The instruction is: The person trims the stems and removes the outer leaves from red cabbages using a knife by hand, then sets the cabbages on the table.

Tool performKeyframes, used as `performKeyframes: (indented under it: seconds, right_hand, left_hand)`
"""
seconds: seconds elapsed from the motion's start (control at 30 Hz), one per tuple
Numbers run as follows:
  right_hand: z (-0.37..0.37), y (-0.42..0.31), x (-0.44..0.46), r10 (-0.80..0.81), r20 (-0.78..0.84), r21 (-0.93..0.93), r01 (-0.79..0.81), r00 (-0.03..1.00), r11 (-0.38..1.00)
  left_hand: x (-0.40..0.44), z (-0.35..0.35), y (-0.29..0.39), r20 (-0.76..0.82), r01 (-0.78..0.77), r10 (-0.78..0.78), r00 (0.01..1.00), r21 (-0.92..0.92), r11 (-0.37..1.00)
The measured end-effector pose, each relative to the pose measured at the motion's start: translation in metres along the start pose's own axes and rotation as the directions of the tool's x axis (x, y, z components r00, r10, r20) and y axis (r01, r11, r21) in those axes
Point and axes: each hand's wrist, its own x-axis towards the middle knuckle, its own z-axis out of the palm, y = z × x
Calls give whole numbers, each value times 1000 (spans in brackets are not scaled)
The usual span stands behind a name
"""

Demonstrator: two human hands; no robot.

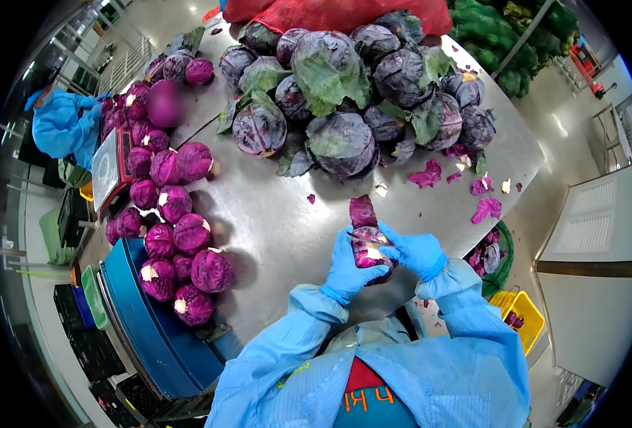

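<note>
My left hand, in a blue glove, is wrapped around a red cabbage just above the front of the metal table. A purple outer leaf sticks out at the cabbage's far side, and pale cut patches show on its surface. At the right of the same cabbage, my gloved right hand has its fingers closed. A thin greyish blade, seemingly a knife, lies across the cabbage from that hand; its handle is hidden in the fingers.
Untrimmed cabbages are heaped at the back of the metal table. Trimmed purple cabbages lie left, beside a scale. Leaf scraps lie right. A yellow basket stands lower right. A co-worker stands far left.
</note>
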Motion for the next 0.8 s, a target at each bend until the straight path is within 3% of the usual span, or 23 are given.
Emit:
performKeyframes:
  seconds: [0.13, 0.17, 0.2, 0.23, 0.27, 0.37, 0.47, 0.5, 0.6, 0.63, 0.73, 0.8]
  right_hand:
    - [16, 9, 4, 20, -146, 3, -19, 989, 1000]
    - [22, 15, 3, 42, -186, 20, -39, 982, 999]
    - [11, 13, 11, 209, 12, 237, -206, 978, 949]
    - [0, 6, 12, 207, 82, 297, -222, 975, 929]
    - [-9, 6, 15, 188, 130, 349, -222, 974, 910]
    - [-2, 16, 0, 57, -73, 395, -24, 996, 919]
    - [-21, 13, -2, 24, 325, 219, -100, 945, 970]
    - [-17, 13, -2, 10, 261, 295, -89, 965, 951]
    - [-12, 13, 8, 61, 324, 177, -124, 944, 976]
    - [-7, 12, 9, 92, 268, 216, -153, 959, 964]
    - [-4, 17, 12, 229, 214, 410, -300, 950, 861]
    - [7, 23, 15, 266, 173, 394, -314, 948, 864]
  left_hand:
    - [-2, 8, -1, -24, -106, 105, 994, -59, 993]
    - [-1, 14, -14, -25, -141, 144, 989, 109, 984]
    - [-9, 12, 1, -38, -124, 138, 990, 253, 959]
    - [-18, 16, 3, -21, -75, 83, 996, 262, 962]
    - [-17, 19, 3, -16, -45, 51, 999, 273, 961]
    - [-16, 16, -2, -32, 4, 0, 999, 128, 992]
    - [-5, 7, 8, -15, 3, -1, 1000, 142, 990]
    - [-4, 8, 5, -16, -1, 3, 1000, 155, 988]
    - [-1, 12, 6, -52, 8, 6, 999, 268, 963]
    - [0, 9, 4, 1, 98, -99, 995, 128, 987]
    - [4, 9, 7, 16, 92, -96, 995, 148, 985]
    - [6, 11, 11, 3, 123, -125, 992, 130, 984]
